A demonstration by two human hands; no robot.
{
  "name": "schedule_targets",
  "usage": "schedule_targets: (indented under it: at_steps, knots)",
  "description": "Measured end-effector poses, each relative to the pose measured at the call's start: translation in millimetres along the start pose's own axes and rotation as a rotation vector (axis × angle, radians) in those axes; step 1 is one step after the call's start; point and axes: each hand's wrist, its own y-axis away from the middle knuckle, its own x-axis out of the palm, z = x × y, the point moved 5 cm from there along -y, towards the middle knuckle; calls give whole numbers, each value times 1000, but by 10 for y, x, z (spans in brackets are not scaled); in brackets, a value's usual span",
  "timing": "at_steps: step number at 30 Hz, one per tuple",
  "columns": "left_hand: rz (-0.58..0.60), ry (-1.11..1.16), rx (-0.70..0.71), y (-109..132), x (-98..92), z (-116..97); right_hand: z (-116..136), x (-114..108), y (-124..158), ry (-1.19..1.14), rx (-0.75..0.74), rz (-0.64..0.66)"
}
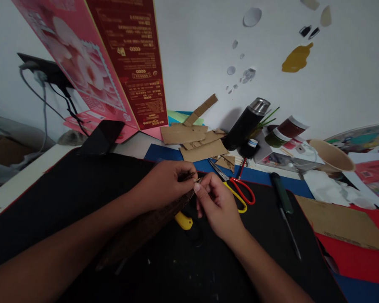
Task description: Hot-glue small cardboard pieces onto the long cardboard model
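Observation:
A long, dark brown patterned piece [145, 229], cardboard-like and tapering, slants from my hands down to the lower left over the black mat. My left hand [166, 183] pinches its upper end between thumb and fingers. Right beside it, my right hand [217, 206] is closed at the same tip, thumb and forefinger pressed together on it. The fingertips of both hands nearly meet, hiding the exact spot they hold. Beneath the brown piece, a yellow handle [183, 221] shows in part. Scissors [240, 191] with one red and one yellow handle lie just behind my right hand.
The black mat [189, 269] covers the tabletop. Torn cardboard pieces [205, 147], a black thermos [246, 124] and paint jars [286, 130] stand at the back. A green-handled pointed tool [286, 210] lies right, near flat cardboard [341, 221]. A phone [102, 136] leans before a pink box [97, 63].

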Motion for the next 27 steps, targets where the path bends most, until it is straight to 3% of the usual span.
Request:
schedule_targets:
  at_steps: [9, 27]
  knots:
    - [-57, -71, -29, 4, 16, 14, -25, 4, -19, -19, 25, -3]
    - [-46, -27, -29, 19, 15, 3, -2, 4, -12, -32, 15, 8]
